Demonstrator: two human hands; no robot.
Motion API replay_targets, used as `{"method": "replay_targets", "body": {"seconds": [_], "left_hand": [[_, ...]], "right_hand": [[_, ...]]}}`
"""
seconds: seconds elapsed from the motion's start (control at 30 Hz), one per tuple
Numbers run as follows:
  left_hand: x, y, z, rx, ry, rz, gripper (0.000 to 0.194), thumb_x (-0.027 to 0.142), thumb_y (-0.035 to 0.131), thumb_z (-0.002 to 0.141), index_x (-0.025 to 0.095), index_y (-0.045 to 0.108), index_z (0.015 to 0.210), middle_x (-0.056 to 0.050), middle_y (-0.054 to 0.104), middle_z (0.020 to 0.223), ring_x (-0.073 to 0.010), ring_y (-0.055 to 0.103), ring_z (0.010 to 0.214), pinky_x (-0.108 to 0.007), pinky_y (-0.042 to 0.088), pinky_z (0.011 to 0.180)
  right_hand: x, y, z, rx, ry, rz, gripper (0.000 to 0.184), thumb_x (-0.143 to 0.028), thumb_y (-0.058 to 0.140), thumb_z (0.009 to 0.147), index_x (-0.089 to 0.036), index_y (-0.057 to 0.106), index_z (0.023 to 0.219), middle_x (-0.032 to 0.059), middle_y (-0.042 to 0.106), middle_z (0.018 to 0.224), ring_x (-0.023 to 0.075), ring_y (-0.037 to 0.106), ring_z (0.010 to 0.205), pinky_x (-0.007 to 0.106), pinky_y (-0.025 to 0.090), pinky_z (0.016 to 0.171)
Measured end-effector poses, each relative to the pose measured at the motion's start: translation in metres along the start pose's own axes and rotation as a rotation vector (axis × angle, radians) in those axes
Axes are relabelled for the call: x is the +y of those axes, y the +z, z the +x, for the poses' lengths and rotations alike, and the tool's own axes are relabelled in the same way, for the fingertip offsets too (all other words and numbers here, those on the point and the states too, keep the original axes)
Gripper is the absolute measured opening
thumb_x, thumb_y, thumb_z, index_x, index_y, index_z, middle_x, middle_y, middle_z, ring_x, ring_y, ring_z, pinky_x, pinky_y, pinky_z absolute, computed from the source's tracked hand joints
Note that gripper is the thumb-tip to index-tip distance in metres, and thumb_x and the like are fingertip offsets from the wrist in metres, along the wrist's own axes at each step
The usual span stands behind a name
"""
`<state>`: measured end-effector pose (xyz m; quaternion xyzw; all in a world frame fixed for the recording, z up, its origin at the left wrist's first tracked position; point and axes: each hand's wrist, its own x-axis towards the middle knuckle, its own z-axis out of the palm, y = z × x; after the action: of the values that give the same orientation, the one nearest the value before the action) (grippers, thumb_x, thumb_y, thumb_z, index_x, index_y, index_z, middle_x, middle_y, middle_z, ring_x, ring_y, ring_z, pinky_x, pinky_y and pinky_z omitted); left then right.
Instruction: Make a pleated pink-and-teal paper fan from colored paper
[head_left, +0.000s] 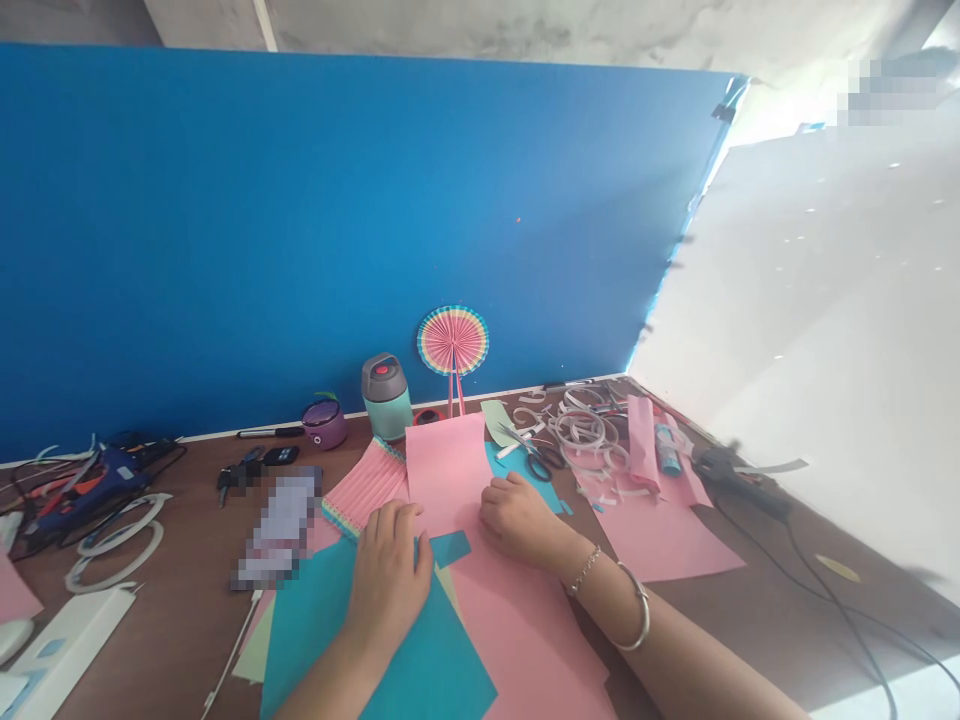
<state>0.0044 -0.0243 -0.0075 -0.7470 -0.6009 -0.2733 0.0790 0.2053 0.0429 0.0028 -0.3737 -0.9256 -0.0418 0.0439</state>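
scissors (531, 451) beyond right hand (517, 515); curled strips (581, 432) alongside

no legible text or numbers, phone screen (281, 525) pixelated

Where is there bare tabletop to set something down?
Left, bare tabletop shows between the white power strip and the white cable. Right, some shows between the flat pink sheet and black cables. Crowded: around the left hand and right hand, over paper sheets, and at back right, with scissors and curled strips.
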Motion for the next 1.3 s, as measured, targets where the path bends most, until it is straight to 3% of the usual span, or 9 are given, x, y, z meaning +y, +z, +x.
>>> {"method": "replay_targets", "body": {"seconds": [0.23,0.33,0.43,0.57,0.7,0.8,0.93,1.03,1.3], "left_hand": [[0.004,-0.004,0.003,-0.012,0.031,-0.224,0.02,0.009,0.038,0.084,0.02,0.054,0.086,-0.004,0.059,0.087,-0.0204,0.055,0.087,-0.035,0.044,0.075],[0.005,-0.003,0.002,-0.012,0.059,-0.286,0.021,0.012,0.038,0.085,0.019,0.058,0.082,-0.004,0.061,0.082,-0.0199,0.057,0.082,-0.034,0.044,0.072],[0.005,0.0,0.0,-0.026,0.056,-0.356,0.021,0.018,0.041,0.087,0.019,0.063,0.089,-0.004,0.064,0.079,-0.0195,0.059,0.079,-0.032,0.045,0.07],[0.007,0.007,0.0,-0.052,-0.073,-0.481,0.024,0.033,0.048,0.089,0.02,0.065,0.099,-0.003,0.067,0.08,-0.0166,0.059,0.072,-0.026,0.046,0.065],[0.009,0.014,-0.002,-0.004,-0.203,-0.548,0.033,0.037,0.047,0.09,0.018,0.063,0.068,0.001,0.057,0.057,-0.0115,0.048,0.052,-0.021,0.036,0.049],[0.009,0.014,-0.003,0.12,-0.179,-0.516,0.035,0.031,0.048,0.09,0.018,0.055,0.058,0.003,0.051,0.053,-0.0104,0.045,0.05,-0.022,0.035,0.049],[0.003,0.003,-0.002,0.285,0.048,-0.458,0.017,0.015,0.047,0.089,0.019,0.063,0.093,-0.003,0.062,0.08,-0.0162,0.057,0.077,-0.027,0.044,0.07],[0.0,-0.005,-0.001,0.375,0.205,-0.321,0.038,0.007,0.047,0.087,0.024,0.056,0.12,-0.006,0.061,0.096,-0.0197,0.055,0.093,-0.034,0.043,0.081],[0.003,0.003,-0.002,0.261,0.286,-0.12,0.043,0.007,0.049,0.086,0.027,0.055,0.124,-0.004,0.059,0.083,-0.0187,0.054,0.083,-0.034,0.043,0.073]], "right_hand": [[0.001,0.004,0.002,0.037,0.048,0.103,0.014,-0.009,0.047,0.075,-0.016,0.055,0.066,0.0067,0.058,0.075,0.0167,0.046,0.072,0.031,0.026,0.062],[0.002,0.004,0.002,0.139,0.106,0.373,0.012,-0.006,0.05,0.07,-0.017,0.054,0.068,0.0043,0.058,0.073,0.0159,0.049,0.072,0.028,0.034,0.064],[0.001,0.001,-0.001,0.312,0.11,0.717,0.011,-0.008,0.051,0.077,-0.018,0.054,0.072,0.0024,0.057,0.074,0.0139,0.051,0.07,0.025,0.039,0.063],[-0.01,-0.003,-0.002,0.404,0.019,0.923,0.01,-0.016,0.051,0.084,-0.019,0.055,0.076,0.0025,0.058,0.076,0.013,0.053,0.069,0.023,0.041,0.058],[-0.022,0.0,-0.001,0.384,-0.13,0.871,0.011,-0.017,0.049,0.087,-0.019,0.057,0.08,0.0031,0.06,0.078,0.0127,0.054,0.071,0.023,0.044,0.061],[-0.025,0.002,-0.002,0.443,-0.213,0.722,0.008,-0.016,0.049,0.087,-0.02,0.057,0.086,0.0042,0.062,0.083,0.0146,0.057,0.077,0.026,0.047,0.068],[-0.026,-0.003,-0.009,0.819,-0.215,0.41,0.027,-0.012,0.053,0.081,-0.019,0.051,0.107,0.0107,0.06,0.099,0.0208,0.056,0.09,0.035,0.047,0.072],[-0.032,-0.008,-0.014,1.023,-0.255,0.233,0.034,-0.014,0.058,0.078,-0.021,0.048,0.11,0.0126,0.057,0.107,0.022,0.054,0.094,0.035,0.046,0.073],[-0.024,-0.009,-0.011,0.888,-0.255,0.18,0.019,-0.006,0.05,0.081,-0.021,0.057,0.091,0.0055,0.065,0.093,0.0152,0.055,0.075,0.03,0.043,0.065]]}}
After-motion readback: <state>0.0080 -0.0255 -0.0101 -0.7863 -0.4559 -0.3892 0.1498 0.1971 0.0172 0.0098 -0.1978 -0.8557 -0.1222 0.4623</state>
